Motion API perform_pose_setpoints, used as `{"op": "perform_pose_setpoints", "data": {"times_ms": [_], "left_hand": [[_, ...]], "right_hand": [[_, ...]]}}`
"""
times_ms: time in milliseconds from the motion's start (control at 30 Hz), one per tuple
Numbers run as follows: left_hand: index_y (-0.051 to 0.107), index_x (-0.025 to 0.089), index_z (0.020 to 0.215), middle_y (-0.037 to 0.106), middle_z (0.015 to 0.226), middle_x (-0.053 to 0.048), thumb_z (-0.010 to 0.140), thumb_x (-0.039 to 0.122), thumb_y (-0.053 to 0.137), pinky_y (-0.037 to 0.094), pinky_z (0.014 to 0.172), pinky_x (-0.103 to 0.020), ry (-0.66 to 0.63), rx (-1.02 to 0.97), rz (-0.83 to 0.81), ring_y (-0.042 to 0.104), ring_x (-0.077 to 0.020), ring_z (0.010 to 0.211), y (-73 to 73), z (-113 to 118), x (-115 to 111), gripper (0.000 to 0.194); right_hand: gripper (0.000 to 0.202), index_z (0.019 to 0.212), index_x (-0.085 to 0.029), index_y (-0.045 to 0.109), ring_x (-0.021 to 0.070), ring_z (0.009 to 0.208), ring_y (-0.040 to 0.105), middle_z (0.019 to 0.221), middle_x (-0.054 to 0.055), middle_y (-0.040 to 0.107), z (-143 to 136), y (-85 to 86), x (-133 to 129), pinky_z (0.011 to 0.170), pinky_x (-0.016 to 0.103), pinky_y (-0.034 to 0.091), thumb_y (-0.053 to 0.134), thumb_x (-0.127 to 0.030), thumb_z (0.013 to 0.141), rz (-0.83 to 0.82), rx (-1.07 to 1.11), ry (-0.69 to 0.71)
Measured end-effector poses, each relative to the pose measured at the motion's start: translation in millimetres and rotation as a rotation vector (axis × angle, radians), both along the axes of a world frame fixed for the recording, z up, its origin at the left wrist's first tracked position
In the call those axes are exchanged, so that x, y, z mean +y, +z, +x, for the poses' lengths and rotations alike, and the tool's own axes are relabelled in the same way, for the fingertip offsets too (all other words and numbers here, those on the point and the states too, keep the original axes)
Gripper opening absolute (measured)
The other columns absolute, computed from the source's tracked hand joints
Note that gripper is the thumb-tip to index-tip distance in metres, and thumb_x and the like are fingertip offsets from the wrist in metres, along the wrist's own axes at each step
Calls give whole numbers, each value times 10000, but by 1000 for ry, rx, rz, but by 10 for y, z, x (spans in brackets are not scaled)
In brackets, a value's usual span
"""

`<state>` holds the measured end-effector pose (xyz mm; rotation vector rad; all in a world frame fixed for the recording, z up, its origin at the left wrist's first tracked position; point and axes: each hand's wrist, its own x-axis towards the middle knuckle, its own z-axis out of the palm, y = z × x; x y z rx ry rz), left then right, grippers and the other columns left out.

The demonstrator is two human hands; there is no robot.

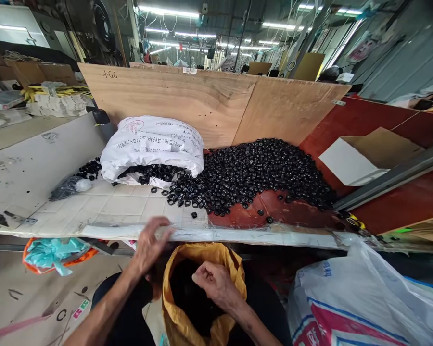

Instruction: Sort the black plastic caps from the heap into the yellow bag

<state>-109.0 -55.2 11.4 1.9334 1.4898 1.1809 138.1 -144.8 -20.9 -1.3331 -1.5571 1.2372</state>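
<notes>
My left hand point(152, 246) is at the bench's front edge, slightly blurred. Its fingers are loosely bent and apart, and nothing shows between them. Over the mouth of a yellow woven sack point(240, 278) is my right hand point(216, 284), its fingers curled together; whatever they may hold is hidden. The sack stands between my knees, its inside dark. On the bench lies a large heap of small black ring-shaped plastic parts point(260, 168). To its left, a white woven sack point(151, 139) lies on its side with more such parts at its open mouth.
A wooden board point(173, 91) closes the bench's back. An open cardboard box point(357, 156) sits at the right, behind a metal bar point(393, 175). A large white plastic bag point(332, 298) stands at my right. An orange-rimmed basket point(54, 254) with turquoise material is below left.
</notes>
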Motion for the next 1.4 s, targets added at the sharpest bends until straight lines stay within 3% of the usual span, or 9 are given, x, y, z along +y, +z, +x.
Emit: {"op": "perform_pose_setpoints", "data": {"times_ms": [100,233,400,533,700,967,1100,1300,1400], "left_hand": [[619,145,1254,520,1450,-228,855,526,772,459,1142,-621,309,235,105,491,-435,1390,45,-336,817,573],[532,128,1383,496,1489,-231,827,517,807,423,1194,-608,201,380,53,483,-418,1424,-97,-334,1389,732],[508,13,1383,505,1451,-326,951,531,670,422,1167,-637,131,534,119,499,-469,1403,-379,201,1187,694],[441,-3,1433,439,1518,-360,981,493,628,398,1184,-657,-10,554,140,430,-485,1471,-461,444,952,697],[438,123,1457,397,1558,-269,887,411,758,456,1158,-610,-75,425,187,435,-442,1455,-325,329,687,714],[692,239,1078,656,999,-56,952,269,668,573,909,-390,-77,312,111,675,-255,978,-174,320,526,132],[721,235,1135,700,1023,-56,967,285,652,580,840,-350,-5,168,81,701,-220,882,-199,303,569,188],[793,268,1032,725,1078,-41,991,306,634,562,920,-343,-189,142,22,720,-215,986,-147,303,563,169],[797,243,1037,668,991,-54,992,302,611,567,862,-344,-35,69,52,686,-209,914,-147,315,572,200]], "right_hand": [[183,713,-233,662,171,543,552,628,-4,621,3,151,160,496,291,392,653,-322,872,85,-35,-8],[140,814,-211,674,161,621,561,724,5,623,-37,288,542,591,274,460,598,-265,919,310,-132,-145],[369,1223,-178,670,214,880,622,1191,136,596,-59,237,1128,852,367,562,561,-124,875,633,-316,-165],[354,1168,-176,680,250,994,625,1142,134,594,-112,101,1403,889,386,554,527,-69,867,672,-421,-42],[164,990,-190,633,205,840,615,958,70,632,-70,-31,1441,794,330,527,551,-113,870,632,-365,-145],[82,907,-208,596,161,704,599,863,23,654,-38,-17,1386,661,271,496,609,-214,826,537,-226,-264],[164,995,-205,650,149,699,585,954,37,657,-51,76,1330,648,263,501,606,-214,837,545,-167,-233],[146,980,-201,708,142,666,570,968,46,663,-24,137,1300,640,270,501,625,-236,864,517,-134,-218],[145,976,-195,713,139,661,566,965,43,662,-23,134,1300,640,273,499,638,-245,861,509,-133,-231]]}}
